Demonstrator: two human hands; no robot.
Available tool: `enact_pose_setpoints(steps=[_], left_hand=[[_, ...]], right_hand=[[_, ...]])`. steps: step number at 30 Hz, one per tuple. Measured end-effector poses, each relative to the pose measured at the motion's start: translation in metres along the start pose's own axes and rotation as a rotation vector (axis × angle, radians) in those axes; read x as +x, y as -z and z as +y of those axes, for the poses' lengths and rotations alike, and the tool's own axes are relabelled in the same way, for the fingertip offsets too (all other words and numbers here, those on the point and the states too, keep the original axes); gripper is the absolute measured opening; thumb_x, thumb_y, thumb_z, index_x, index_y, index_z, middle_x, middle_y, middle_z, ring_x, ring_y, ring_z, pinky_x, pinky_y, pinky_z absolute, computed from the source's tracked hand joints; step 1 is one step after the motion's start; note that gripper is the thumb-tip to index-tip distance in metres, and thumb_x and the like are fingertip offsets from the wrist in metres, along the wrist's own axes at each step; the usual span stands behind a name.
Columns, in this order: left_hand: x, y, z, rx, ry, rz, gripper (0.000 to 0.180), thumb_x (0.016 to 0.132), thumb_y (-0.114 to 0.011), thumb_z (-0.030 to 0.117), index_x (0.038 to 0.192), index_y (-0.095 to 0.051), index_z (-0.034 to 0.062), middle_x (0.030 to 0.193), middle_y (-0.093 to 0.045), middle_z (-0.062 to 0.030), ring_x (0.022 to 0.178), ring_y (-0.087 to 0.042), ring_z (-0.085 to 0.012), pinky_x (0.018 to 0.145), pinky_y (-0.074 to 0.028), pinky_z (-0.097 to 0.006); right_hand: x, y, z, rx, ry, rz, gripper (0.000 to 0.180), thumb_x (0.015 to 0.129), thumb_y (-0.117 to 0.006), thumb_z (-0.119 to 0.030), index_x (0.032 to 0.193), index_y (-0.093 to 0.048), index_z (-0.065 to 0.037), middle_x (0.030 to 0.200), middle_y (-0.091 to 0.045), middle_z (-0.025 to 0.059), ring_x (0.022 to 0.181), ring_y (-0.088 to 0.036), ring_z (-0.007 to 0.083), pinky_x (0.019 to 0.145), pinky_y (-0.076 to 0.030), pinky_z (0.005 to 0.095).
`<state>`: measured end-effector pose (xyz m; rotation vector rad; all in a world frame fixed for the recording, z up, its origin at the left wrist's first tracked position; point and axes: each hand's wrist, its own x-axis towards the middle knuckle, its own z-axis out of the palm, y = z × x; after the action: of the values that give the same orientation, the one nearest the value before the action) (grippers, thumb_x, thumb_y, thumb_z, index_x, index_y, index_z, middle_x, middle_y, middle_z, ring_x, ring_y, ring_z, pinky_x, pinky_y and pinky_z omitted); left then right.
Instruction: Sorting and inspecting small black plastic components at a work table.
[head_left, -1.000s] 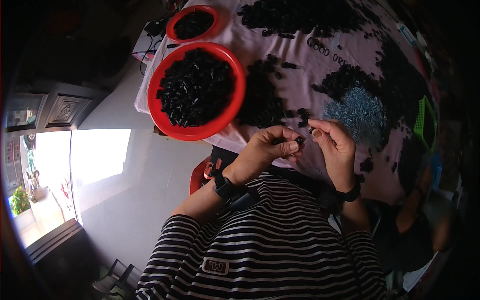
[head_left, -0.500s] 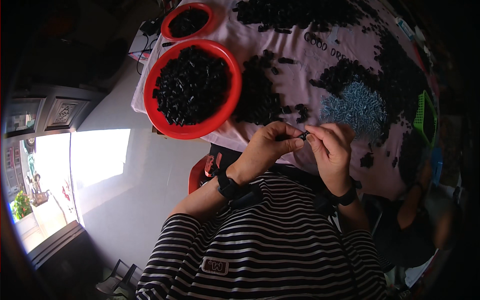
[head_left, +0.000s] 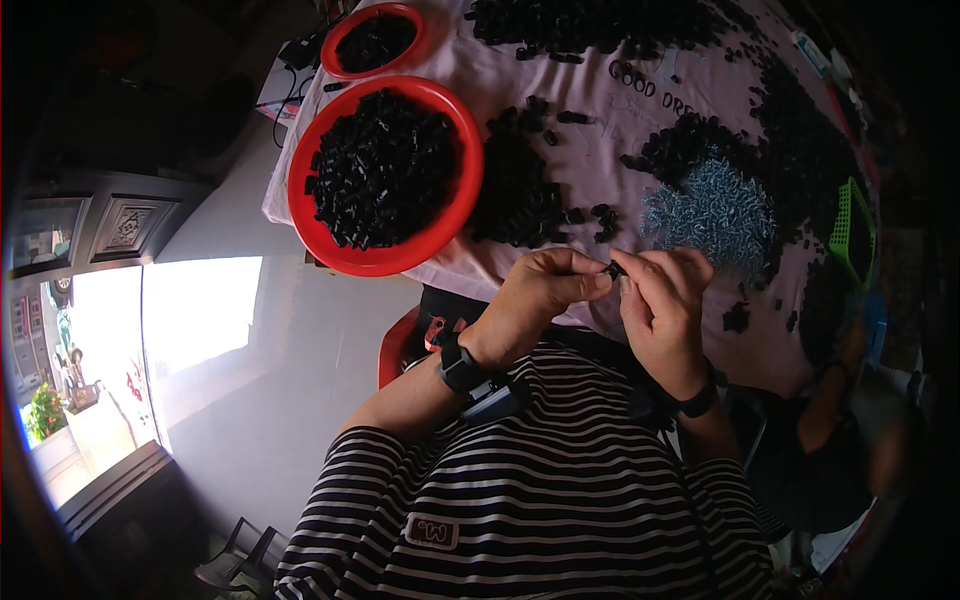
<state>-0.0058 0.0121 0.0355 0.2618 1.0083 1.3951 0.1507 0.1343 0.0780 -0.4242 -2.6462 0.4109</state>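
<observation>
Between my two hands, over the near edge of the table, is a small black plastic part [head_left: 614,270]. My left hand [head_left: 545,292] pinches it between thumb and forefinger. From the other side, the fingertips of my right hand [head_left: 663,300] are closed on the same part, which they mostly cover. Just beyond my hands lies a loose pile of black plastic parts [head_left: 522,195]. To the right of it is a heap of silvery-blue screws [head_left: 712,215]. A large red basin [head_left: 466,200] full of black pieces stands to the left.
A smaller red basin [head_left: 420,40] with black pieces stands at the far left. More black parts [head_left: 600,25] lie heaped along the far side of the pink cloth [head_left: 610,110]. At the right are a green basket [head_left: 852,235] and another person's arm [head_left: 825,410].
My right fingers have shifted slightly on the small black part, which now shows less between the fingertips. My left wrist has turned a little. The piles and basins stay as they were.
</observation>
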Motion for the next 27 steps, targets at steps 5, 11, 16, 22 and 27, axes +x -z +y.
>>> enact_pose_setpoints(steps=[5, 11, 16, 22, 27], left_hand=[[0.006, 0.003, -0.010, -0.138, 0.060, 0.002, 0.018, 0.092, -0.078, 0.015, 0.107, -0.074, 0.0064, 0.098, -0.073, 0.0016, 0.086, -0.062, -0.0061, 0.075, -0.042, -0.022], [0.007, -0.001, -0.009, -0.116, 0.051, -0.013, 0.020, 0.091, -0.080, 0.021, 0.104, -0.074, 0.0058, 0.092, -0.071, 0.0031, 0.081, -0.056, -0.0044, 0.073, -0.037, -0.021], [0.008, 0.002, -0.008, -0.104, 0.033, -0.067, 0.019, 0.093, -0.079, 0.021, 0.103, -0.074, 0.0049, 0.093, -0.071, 0.0024, 0.084, -0.057, -0.0054, 0.076, -0.041, -0.023], [0.004, 0.000, -0.003, -0.073, 0.001, -0.075, 0.016, 0.095, -0.077, 0.017, 0.101, -0.072, 0.0027, 0.096, -0.071, -0.0013, 0.092, -0.064, -0.0106, 0.086, -0.049, -0.027], [-0.001, 0.003, -0.002, 0.096, 0.060, -0.082, 0.027, 0.097, -0.077, 0.028, 0.099, -0.072, 0.0018, 0.093, -0.069, -0.0021, 0.088, -0.061, -0.0098, 0.084, -0.048, -0.027]], right_hand=[[0.001, 0.005, -0.008, -0.052, 0.018, -0.043, 0.050, 0.077, -0.083, -0.012, 0.124, -0.067, -0.007, 0.106, -0.062, 0.0044, 0.097, -0.059, 0.0209, 0.104, -0.034, 0.0476], [-0.003, 0.000, -0.005, -0.126, 0.046, -0.005, 0.052, 0.076, -0.084, -0.012, 0.124, -0.065, -0.007, 0.105, -0.061, 0.0027, 0.095, -0.061, 0.0191, 0.106, -0.032, 0.0505], [-0.008, -0.007, -0.005, -0.108, 0.092, 0.034, 0.053, 0.075, -0.085, -0.015, 0.124, -0.066, -0.007, 0.103, -0.061, 0.0016, 0.092, -0.063, 0.0174, 0.109, -0.029, 0.0507], [-0.009, -0.004, -0.011, -0.130, 0.054, 0.015, 0.049, 0.074, -0.084, -0.016, 0.118, -0.067, -0.006, 0.097, -0.061, 0.0020, 0.087, -0.063, 0.0176, 0.109, -0.029, 0.0494], [-0.010, -0.006, -0.008, -0.123, 0.094, 0.013, 0.040, 0.073, -0.080, -0.014, 0.109, -0.067, -0.004, 0.089, -0.061, 0.0028, 0.082, -0.062, 0.0194, 0.101, -0.034, 0.0472]])
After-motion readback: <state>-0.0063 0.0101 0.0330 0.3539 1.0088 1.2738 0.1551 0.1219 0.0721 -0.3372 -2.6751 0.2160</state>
